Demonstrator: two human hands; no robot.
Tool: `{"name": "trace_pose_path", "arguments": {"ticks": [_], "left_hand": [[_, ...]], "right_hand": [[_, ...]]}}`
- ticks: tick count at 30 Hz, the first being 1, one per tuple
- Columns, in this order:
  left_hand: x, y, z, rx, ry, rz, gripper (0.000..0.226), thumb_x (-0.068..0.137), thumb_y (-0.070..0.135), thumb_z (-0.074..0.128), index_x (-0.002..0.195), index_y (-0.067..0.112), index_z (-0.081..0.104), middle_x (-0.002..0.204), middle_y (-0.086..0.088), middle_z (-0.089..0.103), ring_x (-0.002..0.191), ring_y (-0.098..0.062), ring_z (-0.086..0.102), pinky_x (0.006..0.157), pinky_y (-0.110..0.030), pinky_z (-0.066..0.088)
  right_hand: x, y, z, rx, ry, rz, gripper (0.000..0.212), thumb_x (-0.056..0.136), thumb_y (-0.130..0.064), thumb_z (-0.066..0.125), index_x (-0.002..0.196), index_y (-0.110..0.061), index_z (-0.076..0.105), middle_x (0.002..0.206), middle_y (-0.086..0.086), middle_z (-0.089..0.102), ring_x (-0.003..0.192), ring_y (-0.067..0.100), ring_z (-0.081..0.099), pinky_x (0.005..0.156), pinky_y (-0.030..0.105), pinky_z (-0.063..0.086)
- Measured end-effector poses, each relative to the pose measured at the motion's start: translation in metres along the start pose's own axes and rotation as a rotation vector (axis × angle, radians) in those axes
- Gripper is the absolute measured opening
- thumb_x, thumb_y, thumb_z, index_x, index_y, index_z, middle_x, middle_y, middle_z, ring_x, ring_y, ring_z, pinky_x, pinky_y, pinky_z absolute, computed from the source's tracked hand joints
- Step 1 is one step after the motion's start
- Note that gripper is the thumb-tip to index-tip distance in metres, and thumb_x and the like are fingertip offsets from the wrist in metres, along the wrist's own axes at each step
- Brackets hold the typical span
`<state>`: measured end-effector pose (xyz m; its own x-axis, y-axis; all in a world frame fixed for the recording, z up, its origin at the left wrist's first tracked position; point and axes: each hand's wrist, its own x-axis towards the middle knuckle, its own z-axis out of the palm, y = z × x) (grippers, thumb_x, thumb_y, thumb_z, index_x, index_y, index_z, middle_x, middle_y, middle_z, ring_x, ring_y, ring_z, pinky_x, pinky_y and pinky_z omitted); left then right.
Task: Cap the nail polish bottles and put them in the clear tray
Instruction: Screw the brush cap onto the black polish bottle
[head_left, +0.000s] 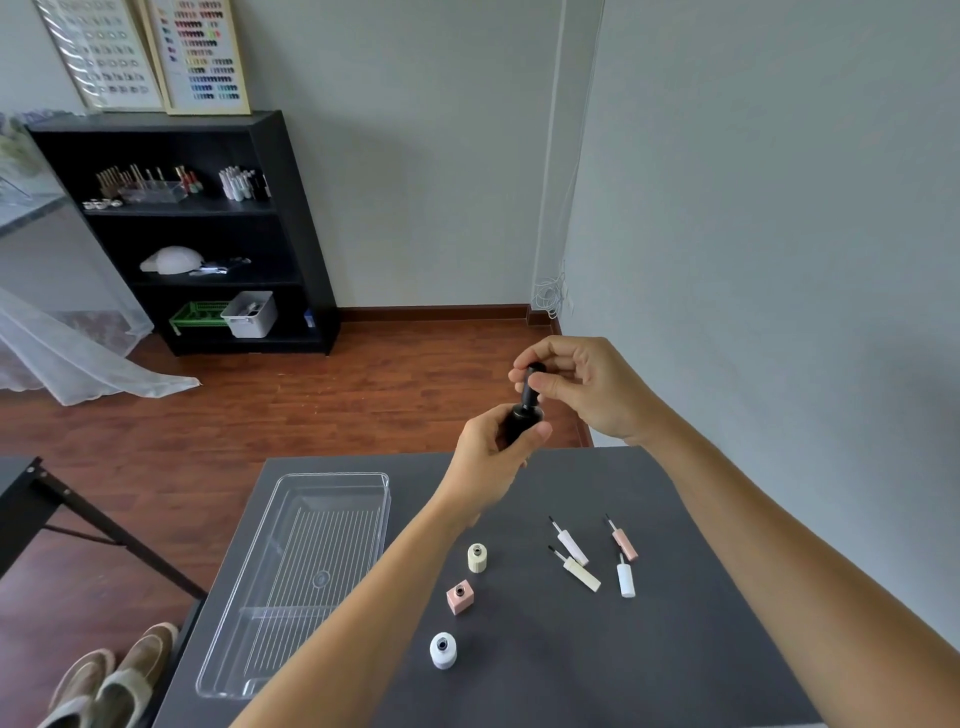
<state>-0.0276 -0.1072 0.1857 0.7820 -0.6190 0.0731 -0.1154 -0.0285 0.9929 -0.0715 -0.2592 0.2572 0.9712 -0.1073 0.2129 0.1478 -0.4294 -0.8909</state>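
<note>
My left hand (491, 457) grips a black nail polish bottle (521, 422) above the table's far edge. My right hand (582, 387) pinches the black cap (532, 384), which sits on the bottle's neck. Three open bottles stand on the dark table (727, 649): cream (477, 557), pink (460, 596), white (443, 649). Several brush caps lie to their right: a pale lilac one (571, 544), cream (581, 573), pink (624, 544), white (625, 579). The clear tray (244, 582) lies on the left part of the table with nothing in it.
A black shelf unit (280, 218) with polish supplies stands against the far wall. The grey wall (779, 260) runs close along the right. A black table frame (78, 514) and a pair of slippers (104, 675) are on the wooden floor at left.
</note>
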Motion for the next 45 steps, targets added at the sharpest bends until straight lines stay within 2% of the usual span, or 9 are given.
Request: {"name": "trace_pose_path", "arguments": {"ticks": [7,11,15,20,26,29,36,42,45], "left_hand": [[0.000,0.005,-0.005,-0.054,-0.096,0.011,0.021,0.090,0.031,0.066,0.104,0.016,0.067,0.081,-0.001,0.061,0.065,-0.010,0.050,0.070,-0.025,0.046],[0.000,0.002,-0.001,0.026,-0.002,0.016,0.010,0.089,0.033,0.067,0.096,0.026,0.067,0.065,0.016,0.058,0.059,-0.007,0.048,0.063,-0.022,0.044],[0.001,0.004,0.002,0.064,0.014,0.039,0.010,0.090,0.036,0.066,0.092,0.026,0.067,0.066,0.010,0.058,0.059,-0.009,0.048,0.061,-0.026,0.042],[0.004,0.002,-0.003,0.033,0.051,0.005,0.013,0.089,0.033,0.068,0.097,0.022,0.068,0.069,0.010,0.060,0.059,-0.008,0.051,0.065,-0.026,0.046],[0.002,-0.003,0.003,0.036,0.019,-0.001,0.011,0.089,0.035,0.068,0.095,0.027,0.066,0.070,0.011,0.060,0.060,-0.007,0.051,0.063,-0.026,0.046],[0.002,-0.004,0.004,0.053,0.020,0.005,0.012,0.090,0.034,0.066,0.097,0.025,0.066,0.070,0.010,0.060,0.060,-0.006,0.051,0.064,-0.024,0.046],[0.006,-0.004,-0.001,0.036,0.045,-0.021,0.010,0.089,0.033,0.069,0.096,0.026,0.067,0.070,0.014,0.062,0.058,-0.004,0.052,0.060,-0.020,0.046],[0.007,-0.003,0.004,0.062,0.032,0.000,0.013,0.090,0.032,0.067,0.098,0.021,0.066,0.072,0.013,0.062,0.060,-0.006,0.053,0.063,-0.022,0.047],[0.007,-0.002,0.005,0.071,0.036,0.011,0.011,0.091,0.031,0.066,0.097,0.021,0.066,0.071,0.011,0.062,0.059,-0.006,0.052,0.062,-0.025,0.048]], "right_hand": [[-0.002,0.000,-0.005,0.082,-0.024,-0.039,0.014,0.090,-0.001,0.062,0.096,-0.012,0.069,0.093,0.006,0.076,0.087,0.014,0.072,0.074,0.025,0.056],[0.001,-0.001,0.001,-0.198,0.226,0.008,0.030,0.067,-0.039,0.085,0.075,-0.018,0.067,0.067,-0.005,0.071,0.058,0.004,0.063,0.061,0.019,0.051],[-0.002,-0.001,0.009,-0.407,0.283,-0.004,0.053,0.065,-0.065,0.071,0.079,-0.016,0.053,0.064,-0.011,0.056,0.056,0.004,0.048,0.055,0.012,0.041],[-0.006,0.000,-0.001,-0.204,0.010,-0.018,0.039,0.095,-0.015,0.059,0.133,-0.019,0.054,0.129,-0.008,0.062,0.118,-0.001,0.058,0.097,0.015,0.046],[-0.001,-0.002,0.000,-0.289,0.182,0.003,0.013,0.079,-0.028,0.079,0.086,-0.020,0.072,0.076,-0.015,0.069,0.069,-0.003,0.064,0.066,0.008,0.045],[0.001,0.001,0.005,-0.445,0.214,0.046,0.043,0.071,-0.053,0.077,0.075,-0.013,0.060,0.063,-0.009,0.057,0.055,0.005,0.048,0.053,0.013,0.039],[-0.003,0.003,-0.004,-0.206,-0.005,0.026,0.039,0.092,-0.011,0.063,0.129,-0.021,0.058,0.127,-0.009,0.064,0.119,0.002,0.058,0.102,0.022,0.046],[0.000,0.005,0.003,-0.252,0.171,0.008,0.014,0.078,-0.021,0.079,0.090,-0.020,0.072,0.082,-0.009,0.073,0.074,0.005,0.068,0.075,0.021,0.057],[0.002,0.009,0.008,-0.382,0.279,0.029,0.037,0.069,-0.043,0.083,0.073,-0.015,0.058,0.064,-0.010,0.060,0.055,0.004,0.050,0.054,0.015,0.043]]}}
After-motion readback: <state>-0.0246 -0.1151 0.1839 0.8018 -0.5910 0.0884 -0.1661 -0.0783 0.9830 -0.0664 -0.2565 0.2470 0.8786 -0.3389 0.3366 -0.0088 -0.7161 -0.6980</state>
